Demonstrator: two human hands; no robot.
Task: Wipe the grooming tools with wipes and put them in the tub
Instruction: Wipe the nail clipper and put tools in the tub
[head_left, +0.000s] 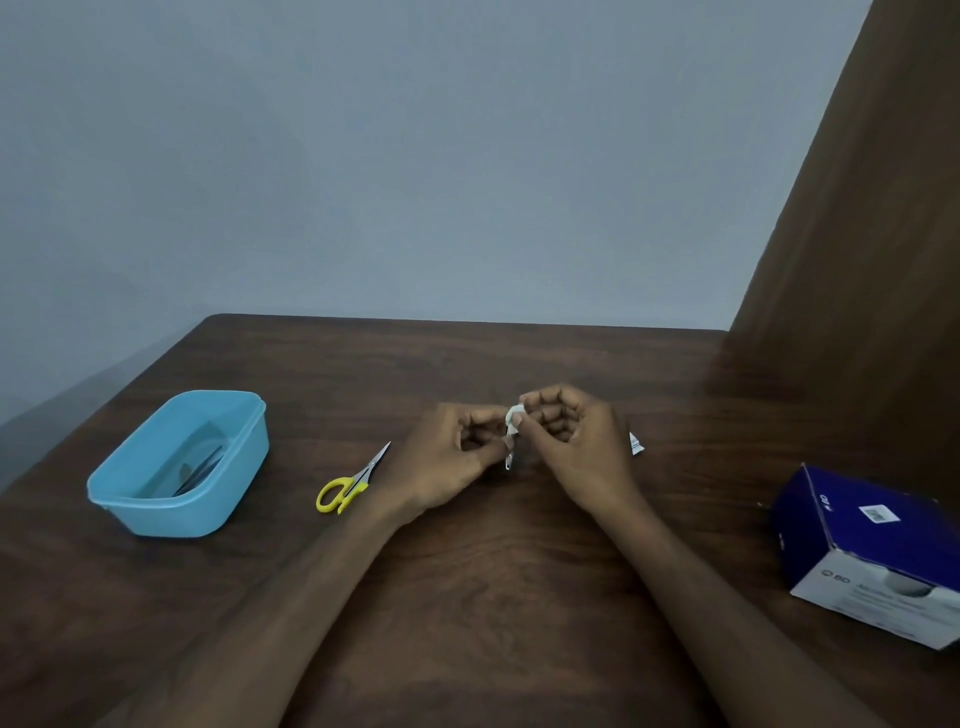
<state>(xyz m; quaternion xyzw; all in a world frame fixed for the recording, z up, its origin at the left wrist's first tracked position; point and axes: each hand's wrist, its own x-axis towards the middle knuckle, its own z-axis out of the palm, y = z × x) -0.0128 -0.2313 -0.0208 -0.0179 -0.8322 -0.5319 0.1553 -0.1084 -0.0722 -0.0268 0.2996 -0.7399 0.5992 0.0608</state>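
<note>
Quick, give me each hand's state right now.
Left hand: grip closed on a small metal tool.
Right hand: grip closed on a white wipe, pressed to the tool.

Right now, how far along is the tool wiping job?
Partly done. The blue tub already holds dark slim tools. In hand: the left hand holds a small metal tool while the right hand pinches a white wipe on it. Left: the yellow scissors lie untouched on the table.
</note>
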